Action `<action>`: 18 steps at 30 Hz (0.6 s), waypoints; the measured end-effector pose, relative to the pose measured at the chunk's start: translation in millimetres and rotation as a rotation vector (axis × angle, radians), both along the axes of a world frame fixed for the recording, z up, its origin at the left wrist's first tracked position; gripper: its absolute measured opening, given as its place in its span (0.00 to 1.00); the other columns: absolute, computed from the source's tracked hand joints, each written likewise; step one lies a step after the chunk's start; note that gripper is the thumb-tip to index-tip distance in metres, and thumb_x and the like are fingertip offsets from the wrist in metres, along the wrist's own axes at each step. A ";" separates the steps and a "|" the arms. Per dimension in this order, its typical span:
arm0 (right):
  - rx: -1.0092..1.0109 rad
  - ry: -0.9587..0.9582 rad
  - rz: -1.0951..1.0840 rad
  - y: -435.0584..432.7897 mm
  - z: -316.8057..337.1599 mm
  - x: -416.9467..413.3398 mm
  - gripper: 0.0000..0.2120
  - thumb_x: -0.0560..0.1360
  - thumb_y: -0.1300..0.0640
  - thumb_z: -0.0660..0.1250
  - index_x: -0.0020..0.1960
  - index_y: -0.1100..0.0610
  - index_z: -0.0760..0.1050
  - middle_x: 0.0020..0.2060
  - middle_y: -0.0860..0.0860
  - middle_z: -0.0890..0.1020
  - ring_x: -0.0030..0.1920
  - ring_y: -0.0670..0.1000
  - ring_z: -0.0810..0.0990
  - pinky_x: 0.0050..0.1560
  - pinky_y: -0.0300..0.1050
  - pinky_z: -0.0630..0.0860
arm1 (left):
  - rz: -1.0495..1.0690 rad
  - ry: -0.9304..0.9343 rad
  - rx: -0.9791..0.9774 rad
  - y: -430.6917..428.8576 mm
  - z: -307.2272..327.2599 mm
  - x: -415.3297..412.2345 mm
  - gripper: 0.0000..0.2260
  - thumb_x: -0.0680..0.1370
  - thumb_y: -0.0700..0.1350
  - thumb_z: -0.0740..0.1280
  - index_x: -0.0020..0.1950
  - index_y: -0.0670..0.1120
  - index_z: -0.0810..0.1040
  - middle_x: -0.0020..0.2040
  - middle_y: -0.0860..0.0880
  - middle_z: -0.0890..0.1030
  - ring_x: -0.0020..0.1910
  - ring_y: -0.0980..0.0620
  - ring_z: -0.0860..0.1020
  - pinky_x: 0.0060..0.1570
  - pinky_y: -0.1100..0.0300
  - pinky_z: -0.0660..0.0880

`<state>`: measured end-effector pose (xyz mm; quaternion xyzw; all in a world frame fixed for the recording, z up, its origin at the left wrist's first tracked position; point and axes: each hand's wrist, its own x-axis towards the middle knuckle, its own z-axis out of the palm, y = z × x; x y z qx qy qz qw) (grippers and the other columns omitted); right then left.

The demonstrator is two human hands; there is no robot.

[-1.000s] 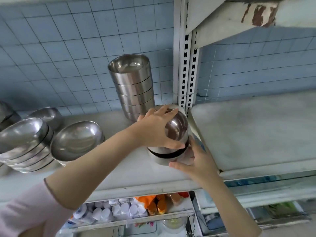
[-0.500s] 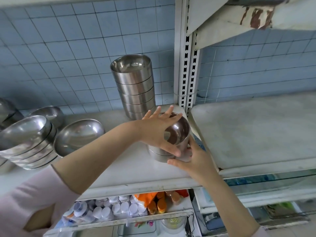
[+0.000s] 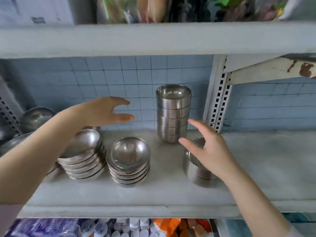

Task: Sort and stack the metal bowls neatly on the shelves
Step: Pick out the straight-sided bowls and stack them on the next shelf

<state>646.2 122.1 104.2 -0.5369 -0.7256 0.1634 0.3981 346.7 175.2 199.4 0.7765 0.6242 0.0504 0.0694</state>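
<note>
While both hands are raised over the middle shelf (image 3: 171, 195), neither holds a bowl.

Left hand (image 3: 106, 111): over the left part of the shelf, pointing right. Its fingers are straight and close together, with the thumb set apart below them. Nothing lies between thumb and fingers.

Right hand (image 3: 211, 151): near right, fingers straight and spread, in front of the short stack (image 3: 196, 171). The palm covers the top bowl's rim, so I cannot tell whether it touches.

All the bowls are on the middle shelf:
- Tall stack (image 3: 173, 115): several straight-sided bowls, upright, far back against the blue tiled wall (image 3: 102, 79), just left of the slotted post (image 3: 218, 100).
- Short stack: same straight-sided kind, nearer the front edge, right of the tall stack's base and apart from it.
- Centre stack (image 3: 130, 161): shallow round bowls, upright, left of the short stack.
- Left stack (image 3: 82, 161): shallow round bowls just beside the centre stack. Its top bowl is tilted and it sits partly under the left forearm.
- Far-left bowls (image 3: 35, 117): blurred and partly hidden by the arm, count unclear.

Upper shelf (image 3: 153, 40) carries bags (image 3: 188, 9). Below the middle shelf are white-capped bottles (image 3: 119, 232) and an orange packet (image 3: 166, 224).
</note>
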 end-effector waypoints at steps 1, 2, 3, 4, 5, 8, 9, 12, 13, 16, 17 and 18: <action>-0.026 -0.027 0.039 6.8 9.4 -18.7 0.29 0.72 0.40 0.69 0.71 0.45 0.69 0.61 0.37 0.72 0.57 0.35 0.70 0.55 0.20 0.62 | 0.023 0.013 0.008 1.1 4.0 -21.5 0.44 0.63 0.80 0.55 0.74 0.60 0.64 0.77 0.58 0.63 0.71 0.50 0.70 0.72 0.54 0.60; -0.053 -0.048 0.082 14.0 18.7 -37.7 0.29 0.72 0.39 0.68 0.71 0.44 0.69 0.59 0.37 0.72 0.52 0.35 0.71 0.51 0.22 0.64 | 0.042 0.018 0.013 2.1 6.9 -42.0 0.45 0.63 0.81 0.54 0.74 0.59 0.64 0.76 0.57 0.64 0.72 0.50 0.69 0.73 0.53 0.60; -0.074 -0.067 0.122 23.4 26.9 -57.9 0.29 0.73 0.38 0.68 0.71 0.44 0.69 0.59 0.38 0.73 0.52 0.35 0.72 0.51 0.27 0.66 | 0.065 0.023 0.011 3.4 8.6 -62.7 0.44 0.64 0.79 0.54 0.74 0.58 0.65 0.76 0.57 0.64 0.73 0.50 0.67 0.74 0.52 0.59; -0.091 -0.080 0.156 34.4 33.8 -78.9 0.28 0.73 0.38 0.67 0.71 0.44 0.70 0.61 0.37 0.74 0.56 0.35 0.73 0.55 0.32 0.67 | 0.087 0.022 0.005 4.0 10.2 -82.4 0.43 0.64 0.77 0.55 0.75 0.57 0.65 0.76 0.56 0.64 0.74 0.50 0.65 0.74 0.52 0.59; -0.108 -0.085 0.184 46.5 39.6 -100.1 0.28 0.73 0.38 0.67 0.71 0.45 0.71 0.64 0.38 0.74 0.62 0.38 0.73 0.62 0.36 0.67 | 0.107 0.025 -0.008 5.5 10.7 -101.5 0.43 0.63 0.75 0.56 0.75 0.57 0.65 0.76 0.56 0.64 0.74 0.50 0.65 0.74 0.52 0.59; -0.186 -0.105 0.241 85.8 46.7 -162.9 0.27 0.73 0.39 0.68 0.68 0.49 0.73 0.66 0.43 0.76 0.67 0.43 0.73 0.71 0.43 0.66 | 0.159 0.076 -0.073 13.8 7.9 -155.0 0.45 0.63 0.77 0.55 0.76 0.56 0.63 0.77 0.55 0.63 0.74 0.50 0.64 0.74 0.52 0.59; -0.207 -0.127 0.247 97.8 46.6 -183.0 0.27 0.73 0.40 0.69 0.67 0.51 0.74 0.65 0.44 0.78 0.66 0.44 0.74 0.69 0.42 0.67 | 0.175 0.095 -0.094 18.1 6.2 -172.0 0.47 0.62 0.78 0.54 0.76 0.56 0.62 0.77 0.55 0.63 0.74 0.50 0.64 0.74 0.52 0.59; -0.313 -0.143 0.263 125.1 43.1 -236.1 0.26 0.73 0.41 0.70 0.66 0.53 0.75 0.63 0.48 0.79 0.63 0.46 0.77 0.64 0.41 0.71 | 0.206 0.164 -0.140 33.5 -0.9 -215.1 0.42 0.70 0.73 0.57 0.78 0.52 0.58 0.78 0.53 0.61 0.75 0.49 0.63 0.73 0.52 0.59; -0.366 -0.154 0.271 131.9 41.3 -251.0 0.27 0.73 0.41 0.70 0.67 0.53 0.74 0.64 0.48 0.79 0.63 0.47 0.77 0.64 0.42 0.71 | 0.214 0.186 -0.146 39.3 -4.0 -228.8 0.39 0.73 0.71 0.57 0.79 0.51 0.57 0.78 0.52 0.60 0.75 0.49 0.62 0.73 0.53 0.59; -0.490 -0.229 0.266 151.6 32.6 -285.8 0.32 0.72 0.35 0.67 0.71 0.51 0.71 0.69 0.49 0.75 0.67 0.49 0.73 0.70 0.47 0.68 | 0.245 0.194 -0.176 54.6 -14.0 -267.8 0.42 0.74 0.71 0.58 0.80 0.49 0.54 0.79 0.50 0.60 0.76 0.48 0.62 0.72 0.52 0.60; -0.531 -0.260 0.254 157.6 28.1 -294.3 0.35 0.70 0.32 0.66 0.72 0.49 0.69 0.70 0.49 0.73 0.67 0.50 0.73 0.70 0.48 0.68 | 0.261 0.190 -0.194 59.4 -17.8 -280.2 0.44 0.72 0.73 0.58 0.80 0.49 0.52 0.79 0.49 0.58 0.76 0.47 0.61 0.73 0.50 0.60; -0.576 -0.277 0.245 162.7 23.3 -301.7 0.37 0.69 0.30 0.65 0.73 0.48 0.67 0.70 0.49 0.72 0.65 0.50 0.74 0.69 0.48 0.69 | 0.276 0.191 -0.204 64.0 -22.5 -291.2 0.47 0.69 0.76 0.57 0.80 0.51 0.50 0.80 0.49 0.55 0.77 0.45 0.59 0.74 0.47 0.59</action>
